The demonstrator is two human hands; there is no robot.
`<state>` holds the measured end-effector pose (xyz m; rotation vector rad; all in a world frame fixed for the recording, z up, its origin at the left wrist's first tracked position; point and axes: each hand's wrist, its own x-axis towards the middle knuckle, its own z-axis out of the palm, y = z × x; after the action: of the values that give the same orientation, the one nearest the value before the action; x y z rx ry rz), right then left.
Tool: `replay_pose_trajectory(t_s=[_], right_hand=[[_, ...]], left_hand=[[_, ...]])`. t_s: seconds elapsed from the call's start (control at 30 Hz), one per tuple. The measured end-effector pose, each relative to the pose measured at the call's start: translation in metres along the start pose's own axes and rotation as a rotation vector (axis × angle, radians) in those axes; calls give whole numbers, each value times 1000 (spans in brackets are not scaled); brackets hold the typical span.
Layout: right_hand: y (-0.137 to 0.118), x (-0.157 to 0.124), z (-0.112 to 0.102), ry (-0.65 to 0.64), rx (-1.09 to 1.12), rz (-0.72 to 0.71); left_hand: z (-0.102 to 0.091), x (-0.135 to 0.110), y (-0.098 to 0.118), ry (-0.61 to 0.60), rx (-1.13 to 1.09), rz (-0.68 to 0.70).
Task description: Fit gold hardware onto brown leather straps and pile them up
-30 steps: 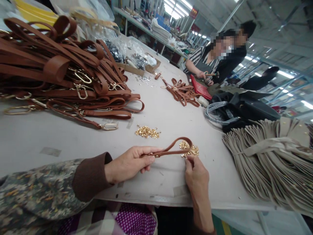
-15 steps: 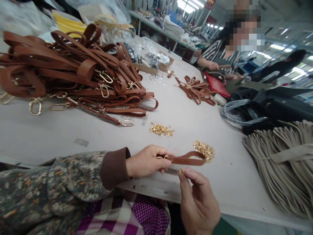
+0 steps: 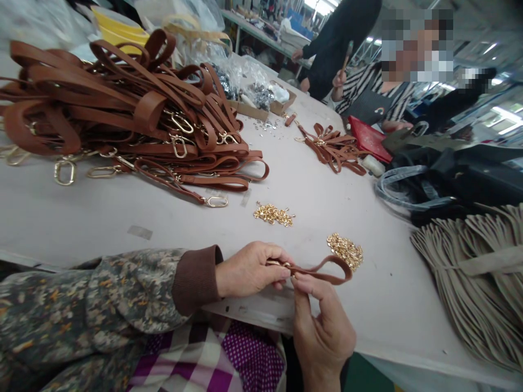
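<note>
My left hand is closed around the near end of a small brown leather strap loop held just above the table edge. My right hand pinches a tiny gold-coloured piece against that same end, fingertips touching the strap beside my left thumb. The loop's far end reaches toward a small heap of gold rivets. A second heap of gold rivets lies farther out on the white table.
A big pile of brown straps with gold clasps fills the left. Smaller brown strap loops lie far right of centre. Beige tassel pieces and black bags sit at right. Another person's hand holds a tool opposite.
My right hand picked a small gold piece from the rivet heap, drew back, then rose to meet the strap end in my left hand. The camera view shifted right.
</note>
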<state>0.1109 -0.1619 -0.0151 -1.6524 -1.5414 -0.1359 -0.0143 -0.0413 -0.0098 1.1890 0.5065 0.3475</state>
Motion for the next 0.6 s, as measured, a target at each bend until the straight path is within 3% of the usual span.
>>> replay_pose_trajectory(t_s=[0.33, 0.43, 0.53, 0.6], right_hand=[[-4, 5, 8, 103, -202, -51], [2, 7, 2, 44, -286, -49], [18, 2, -4, -109, -335, -112], [29, -3, 0, -129, -280, -149]], left_hand=[[-2, -3, 4, 53, 260, 149], [-3, -6, 6, 89, 440, 280], [-2, -7, 4, 52, 574, 447], [-2, -7, -2, 16, 633, 524]])
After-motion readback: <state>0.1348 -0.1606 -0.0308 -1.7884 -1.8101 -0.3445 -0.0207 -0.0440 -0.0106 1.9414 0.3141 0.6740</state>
